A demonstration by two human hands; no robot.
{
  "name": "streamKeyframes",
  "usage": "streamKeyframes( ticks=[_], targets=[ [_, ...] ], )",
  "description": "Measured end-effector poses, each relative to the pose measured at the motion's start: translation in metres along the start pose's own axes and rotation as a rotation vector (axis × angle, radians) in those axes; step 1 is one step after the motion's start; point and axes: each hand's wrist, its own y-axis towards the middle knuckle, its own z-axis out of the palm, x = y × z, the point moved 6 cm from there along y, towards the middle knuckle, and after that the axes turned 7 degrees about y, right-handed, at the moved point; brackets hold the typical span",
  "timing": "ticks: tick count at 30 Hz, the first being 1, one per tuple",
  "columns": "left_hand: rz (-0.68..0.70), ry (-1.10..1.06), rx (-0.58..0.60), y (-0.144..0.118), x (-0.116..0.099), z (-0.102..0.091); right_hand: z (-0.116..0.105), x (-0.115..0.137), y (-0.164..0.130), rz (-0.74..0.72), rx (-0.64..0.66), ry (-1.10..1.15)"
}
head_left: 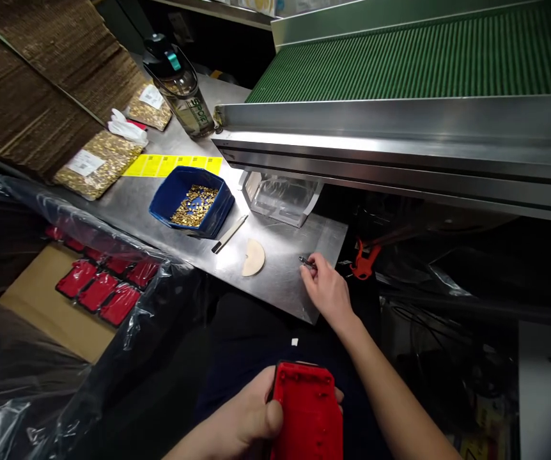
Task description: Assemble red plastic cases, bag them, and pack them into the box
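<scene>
Biggest first: beyond my right grip (326, 287) runs the green conveyor (400, 70), its metal side a hard edge to mind. The right edge of the tabletop (285, 284) passes behind that grip; the roomier way looks leftward, short of the blue bin (160, 199). Here's the red case (309, 412), right in my left grip (251, 409): I'm wrapped snugly round it, thumb at the left rim, fingertips showing on the right side. I judge it light and stiff, maybe slick; small posts inside could be fragile, so the outer walls are where to hold. Left of my right grip, a pale disc (255, 257). Smallest, a dark piece (305, 262), pinched in that grip, finger and thumb nearly together; likely hard, easily dropped.
</scene>
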Motion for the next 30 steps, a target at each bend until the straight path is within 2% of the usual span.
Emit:
streamKeyframes(
  ticks=[4, 7, 11, 14, 16, 18, 20, 23, 30],
  targets=[
    [-0.023, -0.001, -0.005, 0.002, 0.0, -0.002, -0.011, -0.006, -0.022, 0.051, 0.066, 0.088],
    [-0.023, 0.019, -0.008, 0.004, -0.002, -0.002, -0.034, -0.002, -0.043, 0.082, 0.091, 0.214],
    [-0.049, 0.027, 0.033, 0.01, -0.007, 0.004, -0.08, 0.022, -0.084, 0.126, 0.106, 0.418],
    [-0.072, 0.018, 0.074, 0.015, -0.012, 0.012, -0.095, 0.054, -0.112, 0.035, 0.251, 0.4],
    [-0.073, -0.003, 0.097, 0.018, -0.015, 0.018, -0.097, 0.075, -0.123, -0.12, 0.289, 0.342],
    [-0.066, -0.017, 0.1, 0.02, -0.017, 0.021, -0.095, 0.09, -0.128, -0.27, 0.249, 0.296],
    [-0.054, -0.015, 0.099, 0.02, -0.018, 0.022, -0.089, 0.097, -0.131, -0.352, 0.221, 0.261],
    [-0.042, -0.013, 0.1, 0.019, -0.017, 0.022, -0.083, 0.099, -0.133, -0.395, 0.204, 0.227],
    [-0.023, 0.005, 0.107, 0.019, -0.019, 0.024, -0.084, 0.1, -0.137, -0.441, 0.181, 0.225]
  ],
)
